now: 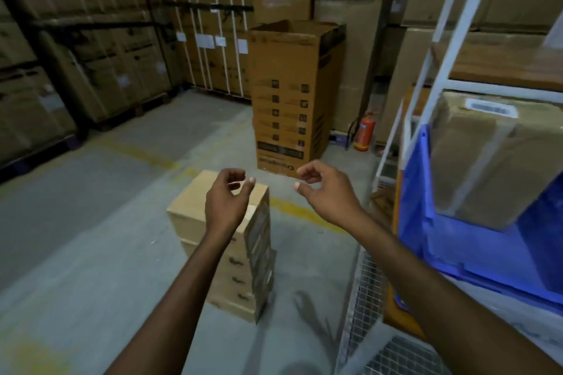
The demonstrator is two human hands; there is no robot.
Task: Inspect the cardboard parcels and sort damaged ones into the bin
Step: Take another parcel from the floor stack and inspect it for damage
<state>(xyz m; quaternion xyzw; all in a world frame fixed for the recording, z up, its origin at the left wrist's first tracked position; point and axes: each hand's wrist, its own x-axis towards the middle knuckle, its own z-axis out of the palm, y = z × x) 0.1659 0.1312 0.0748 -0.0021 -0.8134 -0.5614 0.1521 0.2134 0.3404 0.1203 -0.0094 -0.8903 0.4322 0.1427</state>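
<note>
A stack of several flat cardboard parcels stands on the concrete floor in front of me. My left hand hovers above the top parcel, fingers loosely curled, holding nothing. My right hand floats to the right of the stack at the same height, fingers loosely curled and empty. Beyond the stack stands a tall open-topped cardboard box, upside-down print on its side. A taped cardboard parcel lies in a blue plastic crate on the white rack at right.
Pallets of large cartons line the left and back walls. A white metal rack with a wire-mesh shelf stands on the right. A red fire extinguisher sits by the back wall. Yellow floor lines cross the floor.
</note>
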